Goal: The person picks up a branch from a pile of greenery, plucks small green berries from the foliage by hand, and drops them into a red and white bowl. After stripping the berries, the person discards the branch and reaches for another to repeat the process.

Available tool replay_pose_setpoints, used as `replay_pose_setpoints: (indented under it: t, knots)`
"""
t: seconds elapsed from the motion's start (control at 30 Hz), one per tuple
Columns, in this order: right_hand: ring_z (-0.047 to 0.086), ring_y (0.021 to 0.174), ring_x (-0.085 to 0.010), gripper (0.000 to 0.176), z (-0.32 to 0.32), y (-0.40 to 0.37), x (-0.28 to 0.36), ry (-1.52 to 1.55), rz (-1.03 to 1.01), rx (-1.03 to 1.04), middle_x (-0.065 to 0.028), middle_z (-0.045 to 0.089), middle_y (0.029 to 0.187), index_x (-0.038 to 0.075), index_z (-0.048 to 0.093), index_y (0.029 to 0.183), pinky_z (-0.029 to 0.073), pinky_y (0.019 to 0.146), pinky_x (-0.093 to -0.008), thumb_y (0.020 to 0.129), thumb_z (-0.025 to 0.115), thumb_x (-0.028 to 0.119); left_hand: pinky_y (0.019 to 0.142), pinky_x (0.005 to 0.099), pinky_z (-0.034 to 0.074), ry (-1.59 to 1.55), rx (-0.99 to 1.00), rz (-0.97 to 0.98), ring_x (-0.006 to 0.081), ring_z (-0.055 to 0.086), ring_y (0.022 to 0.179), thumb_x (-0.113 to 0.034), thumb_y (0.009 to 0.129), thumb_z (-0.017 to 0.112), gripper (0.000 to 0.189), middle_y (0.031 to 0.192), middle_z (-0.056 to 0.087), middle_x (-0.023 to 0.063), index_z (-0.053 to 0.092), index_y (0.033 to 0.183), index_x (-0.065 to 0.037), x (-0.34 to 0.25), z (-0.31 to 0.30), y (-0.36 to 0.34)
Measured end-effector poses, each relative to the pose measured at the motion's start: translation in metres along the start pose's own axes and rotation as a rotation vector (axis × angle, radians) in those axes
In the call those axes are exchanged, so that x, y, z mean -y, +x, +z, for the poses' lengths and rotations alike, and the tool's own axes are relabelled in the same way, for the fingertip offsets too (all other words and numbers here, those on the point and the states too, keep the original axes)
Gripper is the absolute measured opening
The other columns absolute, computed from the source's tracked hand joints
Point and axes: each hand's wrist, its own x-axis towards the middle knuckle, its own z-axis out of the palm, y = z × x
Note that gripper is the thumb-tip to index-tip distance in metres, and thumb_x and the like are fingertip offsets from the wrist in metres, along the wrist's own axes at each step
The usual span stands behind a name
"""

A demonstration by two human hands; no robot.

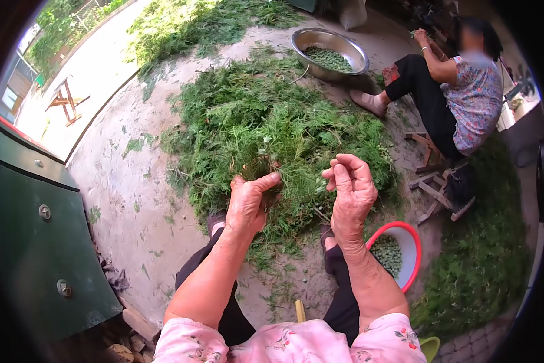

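Observation:
My left hand [249, 196] is closed around a feathery green conifer sprig [261, 154], thumb laid across its stem. Small pale green cones show near the sprig's top. To its right, my right hand [353, 192] is raised with fingers curled and thumb drawn in to them; whatever sits in the pinch is too small to make out. Pale green bits hang close to those fingertips. Below both hands spreads a large heap of cut conifer branches [223, 115]. Beside my right forearm stands a white basin with a red rim [416, 257], partly filled with small green cones.
A metal basin [359, 53] with green cones stands beyond the heap. At the right a person [474, 97] sits on a low stool, hands raised. A wooden folding stool [432, 196] is near them. Dark green panels [36, 248] edge the left side. More greenery [478, 272] lies at right.

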Motion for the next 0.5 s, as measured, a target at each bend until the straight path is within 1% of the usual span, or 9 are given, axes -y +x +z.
replay_pose_setpoints:
  t: [0.03,0.07,0.1,0.13,0.2,0.27,0.33,0.37,0.5]
  knots:
    - [0.058,0.067,-0.0053,0.011,-0.001,0.004,0.003,0.069,0.098,0.057,-0.0003,0.061,0.077,0.002,0.059,0.097,0.042,0.052,-0.0172,0.088,0.055,0.008,0.054,0.0283,0.051,0.004,0.005,-0.004,0.0171,0.062,0.069,0.005,0.073,0.066,0.034,0.085,0.062,0.0073,0.050,0.102,-0.002,0.000,0.001,-0.002]
    - [0.055,0.064,-0.0040,0.011,-0.003,0.008,0.005,0.055,0.209,0.147,-0.0001,0.061,0.076,0.002,0.060,0.095,0.040,0.052,-0.0160,0.088,0.056,0.010,0.054,0.0287,0.049,0.057,0.081,-0.011,0.0156,0.060,0.070,0.003,0.074,0.066,0.029,0.084,0.062,0.0047,0.053,0.099,-0.004,-0.001,0.000,-0.004]
    - [0.054,0.063,-0.0042,0.013,-0.005,0.010,0.004,0.052,0.288,0.201,0.0003,0.060,0.075,0.002,0.061,0.094,0.040,0.053,-0.0167,0.088,0.057,0.012,0.053,0.0292,0.046,0.108,0.158,-0.017,0.0141,0.059,0.072,0.001,0.075,0.066,0.025,0.083,0.062,0.0020,0.056,0.097,-0.005,0.000,0.001,-0.005]
    - [0.053,0.061,-0.0043,0.014,-0.006,0.011,0.002,0.050,0.368,0.256,0.0007,0.060,0.074,0.002,0.062,0.093,0.041,0.053,-0.0173,0.087,0.059,0.015,0.053,0.0292,0.046,0.112,0.161,-0.020,0.0141,0.059,0.072,0.001,0.075,0.066,0.025,0.083,0.062,0.0020,0.056,0.097,-0.005,0.002,0.000,-0.005]
    - [0.053,0.062,-0.0045,0.016,-0.007,0.013,0.000,-0.013,0.394,0.321,0.0012,0.060,0.074,0.002,0.063,0.092,0.042,0.054,-0.0185,0.086,0.061,0.017,0.052,0.0274,0.044,0.174,0.235,-0.042,0.0128,0.058,0.070,0.000,0.074,0.067,0.024,0.081,0.062,0.0008,0.059,0.095,-0.006,0.007,0.000,-0.003]
    - [0.053,0.064,-0.0048,0.017,-0.006,0.012,-0.002,-0.075,0.420,0.390,0.0016,0.059,0.073,0.002,0.064,0.091,0.042,0.055,-0.0197,0.085,0.062,0.018,0.052,0.0273,0.044,0.228,0.222,-0.067,0.0122,0.058,0.068,0.000,0.073,0.068,0.024,0.082,0.062,0.0007,0.060,0.094,-0.007,0.007,0.002,-0.007]
    - [0.054,0.067,-0.0053,0.019,-0.004,0.010,-0.005,0.030,0.481,0.414,0.0019,0.060,0.075,0.002,0.063,0.092,0.044,0.059,-0.0215,0.083,0.065,0.020,0.049,0.0240,0.043,0.211,0.252,-0.052,0.0114,0.059,0.064,0.000,0.072,0.070,0.023,0.080,0.065,0.0023,0.062,0.092,-0.004,0.007,0.007,-0.012]
    - [0.054,0.067,-0.0053,0.019,-0.004,0.010,-0.006,0.030,0.484,0.415,0.0019,0.060,0.075,0.002,0.063,0.092,0.044,0.059,-0.0215,0.083,0.065,0.020,0.051,0.0264,0.043,0.244,0.278,-0.091,0.0120,0.058,0.068,0.000,0.072,0.069,0.026,0.082,0.063,0.0011,0.059,0.095,-0.007,0.006,0.005,-0.011]
    - [0.054,0.070,-0.0050,0.016,-0.006,0.011,-0.005,0.187,0.554,0.399,0.0011,0.062,0.079,0.002,0.062,0.091,0.044,0.061,-0.0202,0.082,0.065,0.015,0.051,0.0269,0.043,0.216,0.266,-0.130,0.0122,0.058,0.069,0.000,0.072,0.070,0.028,0.083,0.063,0.0012,0.058,0.096,-0.007,0.000,0.010,-0.016]
